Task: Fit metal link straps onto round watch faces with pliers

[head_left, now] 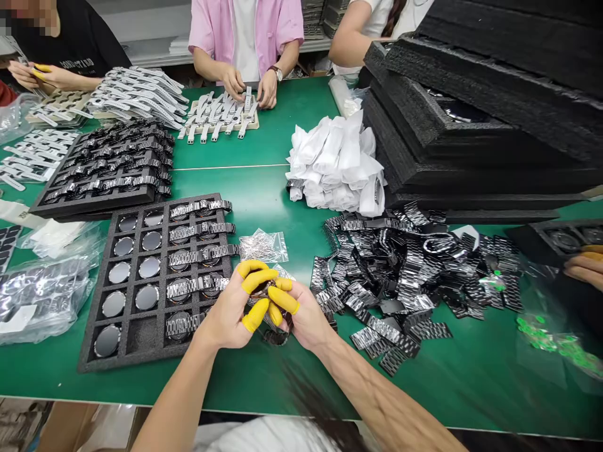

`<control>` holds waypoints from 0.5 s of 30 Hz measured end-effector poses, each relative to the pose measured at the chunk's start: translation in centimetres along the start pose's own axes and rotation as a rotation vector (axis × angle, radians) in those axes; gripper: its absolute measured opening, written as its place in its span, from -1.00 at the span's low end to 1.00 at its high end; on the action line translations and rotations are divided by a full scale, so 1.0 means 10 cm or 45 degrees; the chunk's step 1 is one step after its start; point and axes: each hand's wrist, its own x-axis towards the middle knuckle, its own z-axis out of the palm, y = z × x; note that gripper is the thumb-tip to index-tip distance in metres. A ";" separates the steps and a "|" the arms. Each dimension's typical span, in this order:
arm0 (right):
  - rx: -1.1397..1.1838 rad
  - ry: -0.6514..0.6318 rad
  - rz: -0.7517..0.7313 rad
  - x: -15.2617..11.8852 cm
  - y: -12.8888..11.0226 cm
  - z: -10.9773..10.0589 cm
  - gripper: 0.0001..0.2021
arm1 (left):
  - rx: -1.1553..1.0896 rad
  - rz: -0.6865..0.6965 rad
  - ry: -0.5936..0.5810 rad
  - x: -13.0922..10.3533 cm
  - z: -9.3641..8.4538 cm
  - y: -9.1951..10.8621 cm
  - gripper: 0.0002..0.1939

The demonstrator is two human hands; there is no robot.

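My left hand and my right hand, both with yellow finger cots, are closed around a dark wristwatch. Fingers cover most of it; a dark metal strap hangs below them. Left of my hands lies a black foam tray with round watch heads in its left columns and watches with black link straps in its right ones. A small bag of thin metal pins lies just beyond my fingers. To the right is a heap of loose black link straps.
White-wrapped straps stand beside tall stacked black foam trays. Another filled watch tray is at back left, near plastic bags. Green rings lie at right. Across the table a person's hands handle pale straps.
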 end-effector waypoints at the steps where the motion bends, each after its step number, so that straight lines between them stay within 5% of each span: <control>1: 0.017 -0.015 -0.001 0.00 0.00 -0.01 -0.55 | 0.038 0.009 0.058 -0.01 -0.01 -0.02 -0.62; 7: -0.417 -0.468 0.133 -0.06 0.00 0.00 -0.67 | -0.210 0.015 0.943 0.07 -0.16 -0.06 -0.81; 9: -0.600 -0.532 0.242 -0.06 -0.01 0.00 -0.77 | -0.385 -0.046 1.089 0.10 -0.22 -0.04 -0.79; 11: -0.604 -0.440 0.253 -0.04 -0.03 -0.02 -0.80 | -0.391 -0.082 1.015 0.09 -0.23 -0.03 -0.79; 15: -0.332 -0.059 0.055 0.01 -0.18 -0.09 -0.62 | -0.233 -0.168 0.427 -0.01 -0.06 -0.06 -0.76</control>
